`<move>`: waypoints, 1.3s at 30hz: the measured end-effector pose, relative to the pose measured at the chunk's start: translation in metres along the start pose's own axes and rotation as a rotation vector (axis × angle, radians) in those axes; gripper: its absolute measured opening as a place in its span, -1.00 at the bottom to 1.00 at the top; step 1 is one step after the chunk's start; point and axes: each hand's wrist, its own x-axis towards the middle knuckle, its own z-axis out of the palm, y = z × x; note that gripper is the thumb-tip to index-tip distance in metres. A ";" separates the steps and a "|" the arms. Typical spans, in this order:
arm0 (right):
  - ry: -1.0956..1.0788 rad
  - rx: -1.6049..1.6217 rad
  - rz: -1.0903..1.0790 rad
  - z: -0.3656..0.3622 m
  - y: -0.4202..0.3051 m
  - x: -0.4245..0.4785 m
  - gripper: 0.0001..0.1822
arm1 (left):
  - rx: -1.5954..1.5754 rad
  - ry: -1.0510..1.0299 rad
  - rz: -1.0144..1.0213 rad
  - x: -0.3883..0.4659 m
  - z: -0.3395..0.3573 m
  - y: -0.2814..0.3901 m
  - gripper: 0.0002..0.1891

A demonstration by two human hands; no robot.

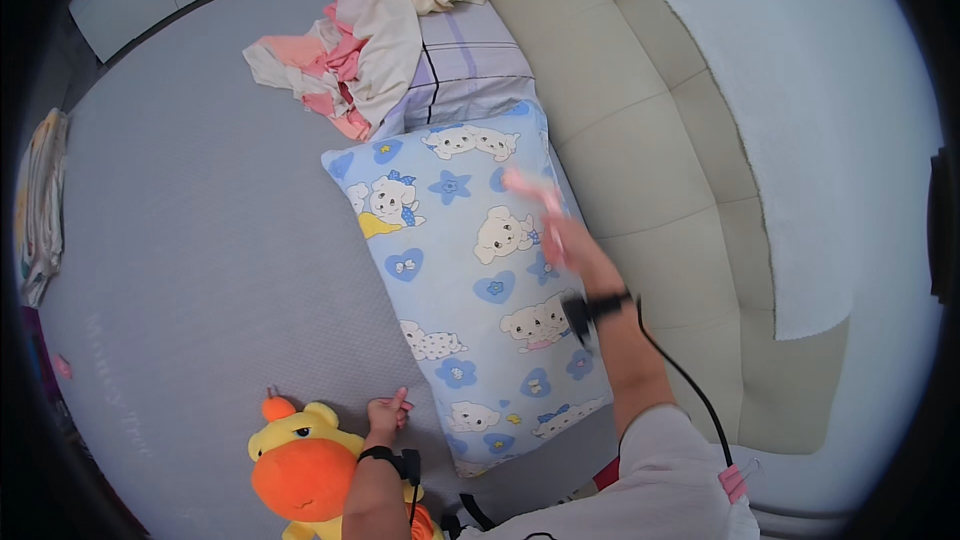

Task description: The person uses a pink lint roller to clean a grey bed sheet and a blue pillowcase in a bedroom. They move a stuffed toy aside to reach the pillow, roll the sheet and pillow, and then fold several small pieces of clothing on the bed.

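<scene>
A light-blue pillow [442, 240] printed with white puppies, hearts and stars lies before me on the grey mattress cover [225, 240]. My right hand [574, 244] is shut on the handle of a pink tool [551, 202] over the pillow's right side. The tool is motion-blurred; its bent head points up and left, and its exact kind cannot be made out. My left hand [388, 416] is empty by the pillow's lower left edge, with one finger stretched out and the others loosely curled. Close to my left forearm sits a yellow plush toy [307, 465] with an orange snout.
A purple plaid pillow [480, 52] adjoins the blue one, under a heap of crumpled pink and cream bedding [382, 37]. The beige padded headboard [645, 142] runs along the right, partly draped with white cloth [780, 127]. Folded fabric [43, 202] stands at the far left.
</scene>
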 end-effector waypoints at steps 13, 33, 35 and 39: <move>-0.241 0.323 0.032 -0.040 0.042 -0.047 -0.74 | 0.036 0.070 0.028 -0.006 0.005 0.008 -0.57; -0.052 0.208 0.557 -0.078 0.146 -0.272 -0.83 | 0.127 0.084 0.032 -0.001 -0.003 -0.006 -0.49; -0.212 0.172 0.097 -0.084 0.155 -0.218 -0.78 | 0.150 0.054 0.067 -0.001 -0.002 -0.006 -0.49; 0.032 0.236 0.117 -0.070 0.105 -0.098 -0.77 | 0.198 0.021 0.102 0.000 0.016 -0.004 -0.49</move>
